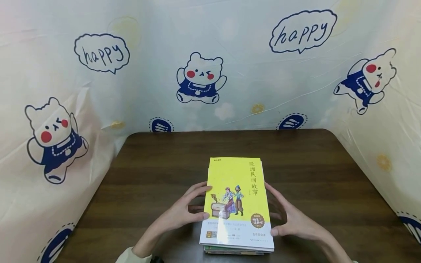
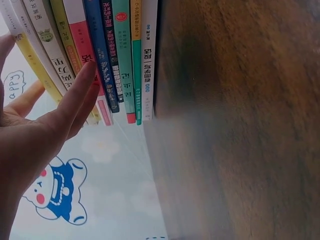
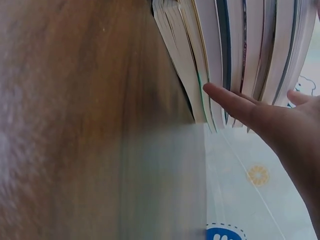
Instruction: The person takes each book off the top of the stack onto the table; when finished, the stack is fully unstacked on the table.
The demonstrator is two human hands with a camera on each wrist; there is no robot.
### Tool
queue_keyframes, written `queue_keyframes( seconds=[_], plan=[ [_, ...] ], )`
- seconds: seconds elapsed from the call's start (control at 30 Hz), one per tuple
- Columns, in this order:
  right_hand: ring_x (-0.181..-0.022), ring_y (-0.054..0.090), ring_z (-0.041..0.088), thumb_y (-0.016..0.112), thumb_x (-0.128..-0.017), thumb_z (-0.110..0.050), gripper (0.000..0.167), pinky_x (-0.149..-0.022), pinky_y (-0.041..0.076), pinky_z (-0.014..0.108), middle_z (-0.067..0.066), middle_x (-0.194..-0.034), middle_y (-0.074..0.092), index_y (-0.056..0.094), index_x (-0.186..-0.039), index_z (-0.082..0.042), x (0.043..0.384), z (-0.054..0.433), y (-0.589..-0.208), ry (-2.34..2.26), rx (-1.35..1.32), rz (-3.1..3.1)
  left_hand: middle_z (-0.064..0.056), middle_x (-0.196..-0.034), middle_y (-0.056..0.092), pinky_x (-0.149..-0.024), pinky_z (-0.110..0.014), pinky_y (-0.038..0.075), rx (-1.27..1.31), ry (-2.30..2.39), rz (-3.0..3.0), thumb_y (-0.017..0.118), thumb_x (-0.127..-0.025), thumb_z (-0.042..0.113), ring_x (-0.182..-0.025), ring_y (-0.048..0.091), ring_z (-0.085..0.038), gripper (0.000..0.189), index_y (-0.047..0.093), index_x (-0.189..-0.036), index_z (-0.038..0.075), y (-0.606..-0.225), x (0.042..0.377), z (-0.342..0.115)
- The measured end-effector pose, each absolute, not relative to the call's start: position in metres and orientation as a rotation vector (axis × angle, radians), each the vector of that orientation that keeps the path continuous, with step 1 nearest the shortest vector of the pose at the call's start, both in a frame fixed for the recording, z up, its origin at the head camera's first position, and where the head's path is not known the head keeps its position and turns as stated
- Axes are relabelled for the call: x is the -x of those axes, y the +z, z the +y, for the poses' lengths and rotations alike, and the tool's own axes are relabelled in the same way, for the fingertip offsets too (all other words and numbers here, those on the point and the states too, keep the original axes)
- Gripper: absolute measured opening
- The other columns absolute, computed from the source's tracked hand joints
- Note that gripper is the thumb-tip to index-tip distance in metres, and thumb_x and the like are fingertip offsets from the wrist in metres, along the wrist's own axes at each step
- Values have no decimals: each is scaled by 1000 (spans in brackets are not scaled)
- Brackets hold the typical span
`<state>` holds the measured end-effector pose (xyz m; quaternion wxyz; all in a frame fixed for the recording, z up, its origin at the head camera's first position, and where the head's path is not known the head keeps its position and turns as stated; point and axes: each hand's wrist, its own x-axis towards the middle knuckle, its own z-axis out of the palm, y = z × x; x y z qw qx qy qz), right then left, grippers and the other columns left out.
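Note:
A tall stack of books stands on the table, topped by a yellow-and-white paperback (image 1: 230, 204) with cartoon figures on its cover. My left hand (image 1: 184, 210) touches the stack's left side, its fingers reaching along the colored spines (image 2: 117, 60) and its thumb near the top cover's edge. On the opposite side, my right hand (image 1: 292, 219) has its fingers spread against the page edges (image 3: 235, 55), the thumb by the front right corner. In the right wrist view one fingertip reaches the lower books. Some fingers are hidden behind the stack in the head view.
The dark wooden table (image 1: 158, 160) has rounded far corners. A pale curtain (image 1: 243, 80) printed with cartoon bears and "happy" bubbles surrounds it at the back and sides.

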<state>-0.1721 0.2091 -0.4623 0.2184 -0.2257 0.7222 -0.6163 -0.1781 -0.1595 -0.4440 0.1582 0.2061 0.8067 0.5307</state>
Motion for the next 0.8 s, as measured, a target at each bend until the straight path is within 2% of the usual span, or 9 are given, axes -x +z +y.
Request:
queue_keyframes(
  seconds=[0.2,0.4,0.5,0.7,0.8],
  plan=[
    [-142,16,39,82,-74,-18,112,-100,41,34,-1,-160,7,6,-154,-37,176,208,-464,-1668,656,2008,0,-154,22,-92,-36,50,-579,1525,2308,76,-81,31,-129,36,-32,67,45,-141,31,-440,180,-163],
    [-137,21,39,84,-73,-19,113,-99,38,52,0,-159,5,7,-154,-35,179,204,-463,-1613,679,2101,-1,-153,24,-89,-30,50,-579,1533,2304,76,-83,30,-127,38,-32,66,46,-141,31,-440,179,-165],
    [-135,24,36,84,-72,-21,113,-99,36,54,-1,-158,5,8,-154,-37,178,202,-461,-1579,663,2126,-1,-150,28,-87,-28,50,-576,1549,2302,77,-82,29,-124,40,-29,67,45,-141,30,-440,179,-166],
    [-134,24,39,83,-73,-30,111,-96,35,60,4,-158,1,7,-154,-37,174,201,-459,-1513,666,2174,1,-137,42,-83,-33,51,-521,1584,2356,80,-78,31,-115,46,-26,68,49,-138,29,-440,178,-163],
    [-134,21,40,83,-73,-30,111,-95,35,63,7,-158,0,7,-153,-38,172,201,-459,-1465,662,2217,-4,-133,45,-81,-32,52,-506,1666,2333,80,-78,26,-111,49,-27,67,51,-137,24,-439,179,-163]
  ],
)
